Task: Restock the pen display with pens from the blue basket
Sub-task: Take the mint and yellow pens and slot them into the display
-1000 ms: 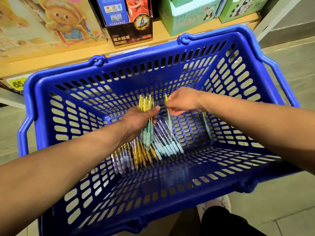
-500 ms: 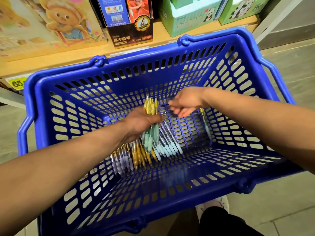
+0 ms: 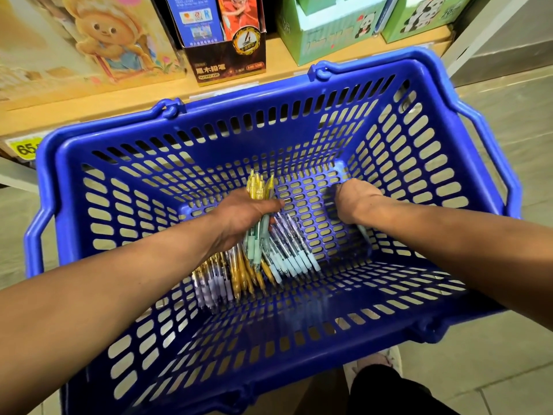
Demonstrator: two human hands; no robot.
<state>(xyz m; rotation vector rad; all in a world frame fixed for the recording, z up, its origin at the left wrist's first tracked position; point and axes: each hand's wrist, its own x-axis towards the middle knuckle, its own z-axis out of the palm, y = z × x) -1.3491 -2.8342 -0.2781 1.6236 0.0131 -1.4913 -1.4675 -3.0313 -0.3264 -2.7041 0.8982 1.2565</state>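
The blue basket (image 3: 245, 97) fills the view, and both my forearms reach down into it. My left hand (image 3: 242, 214) grips a bundle of pens (image 3: 258, 187) with yellow tops and mint grips, held over the basket floor. Under and beside it lie several loose pens: mint ones (image 3: 291, 257), and yellow and lilac ones (image 3: 221, 280). My right hand (image 3: 354, 202) is down at the right of the basket floor, over a single mint pen (image 3: 363, 233) whose end shows below the wrist. Its fingers are hidden behind the back of the hand.
Behind the basket runs a wooden shelf (image 3: 89, 106) with a black pencil box (image 3: 227, 61), green panda boxes (image 3: 329, 37) and a cartoon bear pack (image 3: 104, 34). A yellow price tag (image 3: 24, 148) sits at the left. Tiled floor and my shoe (image 3: 386, 360) lie below.
My right hand let its pen go into the left hand's bundle, then moved right and down onto the single pen. The left hand kept its bundle.
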